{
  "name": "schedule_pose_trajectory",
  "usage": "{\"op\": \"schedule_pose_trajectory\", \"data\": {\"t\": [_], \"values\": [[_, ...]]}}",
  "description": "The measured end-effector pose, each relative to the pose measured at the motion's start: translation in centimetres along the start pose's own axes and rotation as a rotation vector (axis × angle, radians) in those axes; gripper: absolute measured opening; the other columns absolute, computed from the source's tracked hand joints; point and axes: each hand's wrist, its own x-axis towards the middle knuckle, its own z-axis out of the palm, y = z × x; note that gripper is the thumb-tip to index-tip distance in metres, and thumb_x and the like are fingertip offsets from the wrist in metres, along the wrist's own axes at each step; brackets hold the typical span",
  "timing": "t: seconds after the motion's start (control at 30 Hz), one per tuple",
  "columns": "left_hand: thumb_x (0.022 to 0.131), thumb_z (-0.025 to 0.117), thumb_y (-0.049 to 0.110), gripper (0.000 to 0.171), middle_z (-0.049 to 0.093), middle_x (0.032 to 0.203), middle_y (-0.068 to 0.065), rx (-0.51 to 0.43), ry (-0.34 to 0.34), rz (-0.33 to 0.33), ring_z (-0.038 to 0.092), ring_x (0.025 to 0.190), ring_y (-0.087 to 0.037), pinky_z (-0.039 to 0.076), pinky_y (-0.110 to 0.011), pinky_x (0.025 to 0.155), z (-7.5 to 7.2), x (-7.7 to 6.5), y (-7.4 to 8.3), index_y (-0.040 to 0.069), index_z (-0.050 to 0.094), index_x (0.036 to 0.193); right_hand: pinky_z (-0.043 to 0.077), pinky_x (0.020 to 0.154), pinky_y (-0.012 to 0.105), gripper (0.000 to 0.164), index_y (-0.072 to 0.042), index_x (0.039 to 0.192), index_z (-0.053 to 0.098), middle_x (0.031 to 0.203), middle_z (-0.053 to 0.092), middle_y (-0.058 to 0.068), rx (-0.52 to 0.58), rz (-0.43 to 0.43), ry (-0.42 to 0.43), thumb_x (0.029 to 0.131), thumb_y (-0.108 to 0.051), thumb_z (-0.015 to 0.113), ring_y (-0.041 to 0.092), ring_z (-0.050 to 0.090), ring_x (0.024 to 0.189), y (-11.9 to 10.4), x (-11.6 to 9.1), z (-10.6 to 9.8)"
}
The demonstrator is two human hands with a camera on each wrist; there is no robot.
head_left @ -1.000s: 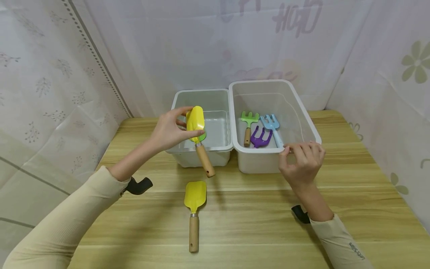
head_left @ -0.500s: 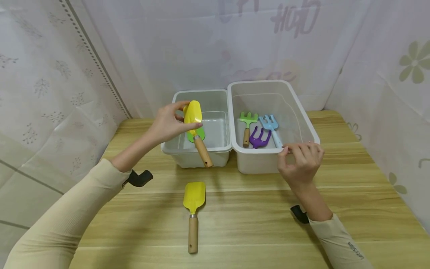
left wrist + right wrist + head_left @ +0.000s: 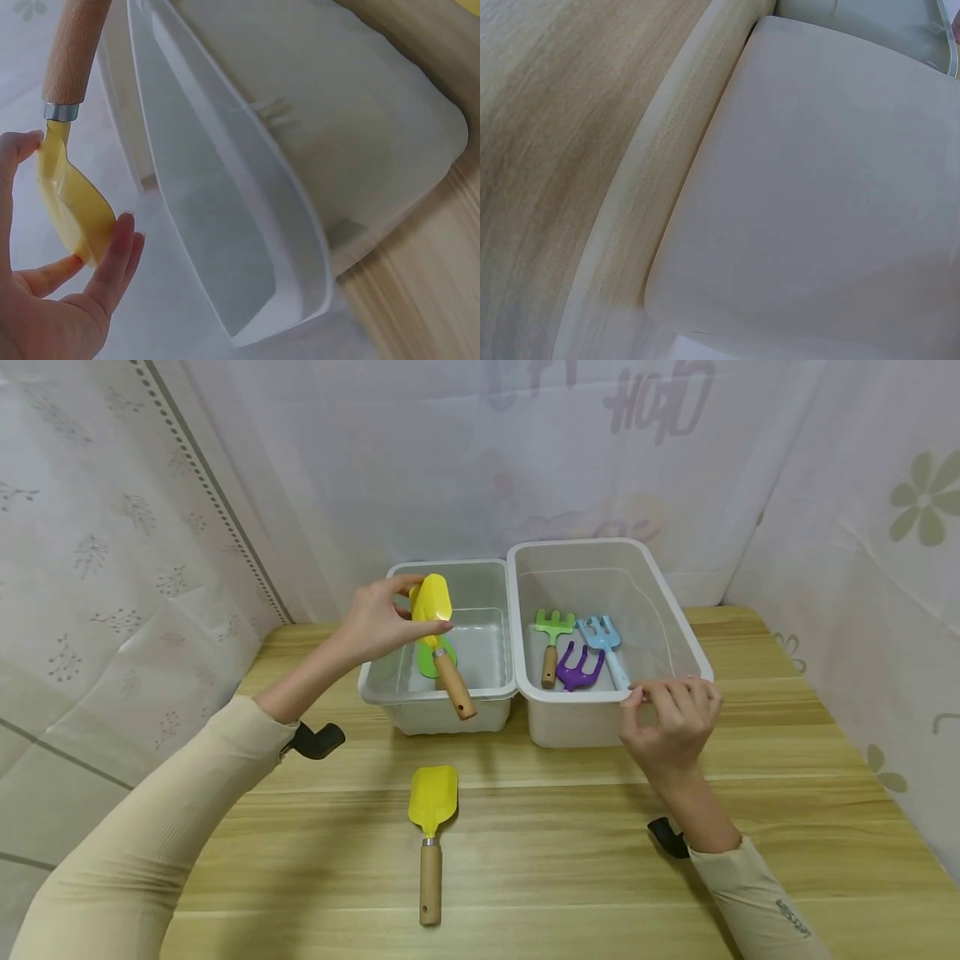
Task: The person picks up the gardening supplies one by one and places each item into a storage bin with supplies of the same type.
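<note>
Above the left plastic bin [image 3: 442, 717], my left hand [image 3: 375, 622] pinches a yellow trowel [image 3: 432, 602] by its blade. The trowel's wooden handle points down toward me, over the bin's front rim. In the left wrist view, thumb and fingertips press the blade [image 3: 71, 202] from opposite sides. Partly hidden behind that trowel, a green blade [image 3: 426, 662] lies inside the left bin. At the front right corner of the right bin [image 3: 577, 722], my right hand [image 3: 673, 725] grips the rim. A second yellow trowel [image 3: 432, 797] lies on the table in front.
Inside the right bin are a green hand fork [image 3: 553, 625], a light blue hand fork [image 3: 603, 639] and a purple hand fork [image 3: 579, 672]. Both bins stand side by side on the wooden table [image 3: 562, 852]. Printed curtains [image 3: 420, 468] hang behind and at the sides.
My left hand has raised the yellow trowel, moving it slightly up and away from me, so more of the green blade shows. The right hand stays on the rim.
</note>
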Motion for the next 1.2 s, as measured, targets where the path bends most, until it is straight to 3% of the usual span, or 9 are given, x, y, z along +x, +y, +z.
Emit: {"op": "schedule_pose_trajectory", "data": {"t": [0.3,0.53,0.67,1.0,1.2], "values": [[0.087,0.083,0.041,0.083,0.063,0.141,-0.024,0.044,-0.008,-0.009,0.075,0.107,-0.037,0.058,-0.031,0.078,-0.1,0.9,0.2,0.007,0.051,0.156,0.035,0.086,0.057,0.029,0.004,0.070,0.069,0.068,0.066,0.023,-0.004,-0.003,-0.006,0.088,-0.015,0.057,0.044,0.056,0.077,0.0,0.0,0.0],[0.088,0.082,0.044,0.083,0.061,0.145,-0.023,0.037,-0.020,-0.037,0.061,0.127,-0.040,0.057,-0.042,0.085,-0.2,1.8,0.0,0.009,0.050,0.156,0.035,0.086,0.057,0.029,0.004,0.070,0.070,0.067,0.066,0.023,0.000,-0.002,-0.007,0.088,-0.015,0.057,0.044,0.056,0.076,0.0,0.0,0.0],[0.088,0.080,0.047,0.084,0.059,0.148,-0.023,0.033,-0.032,-0.070,0.056,0.132,-0.041,0.054,-0.040,0.083,-0.2,2.2,0.0,0.011,0.049,0.158,0.035,0.086,0.057,0.029,0.004,0.070,0.070,0.067,0.067,0.023,0.000,-0.004,-0.005,0.088,-0.015,0.058,0.044,0.056,0.076,0.1,0.0,0.0],[0.089,0.079,0.050,0.086,0.059,0.147,-0.025,0.027,-0.062,-0.101,0.066,0.111,-0.036,0.052,-0.031,0.077,-0.1,3.0,0.0,0.011,0.047,0.159,0.036,0.086,0.058,0.029,0.004,0.070,0.070,0.067,0.067,0.023,-0.005,-0.004,-0.001,0.088,-0.015,0.057,0.044,0.057,0.076,0.0,0.0,0.0],[0.089,0.079,0.050,0.086,0.061,0.147,-0.025,0.042,-0.076,-0.095,0.064,0.121,-0.037,0.054,-0.038,0.084,0.2,3.8,-0.1,0.009,0.048,0.158,0.036,0.085,0.057,0.029,0.004,0.070,0.070,0.067,0.067,0.023,-0.005,-0.006,0.003,0.087,-0.015,0.058,0.044,0.056,0.075,0.0,0.0,0.0]]}}
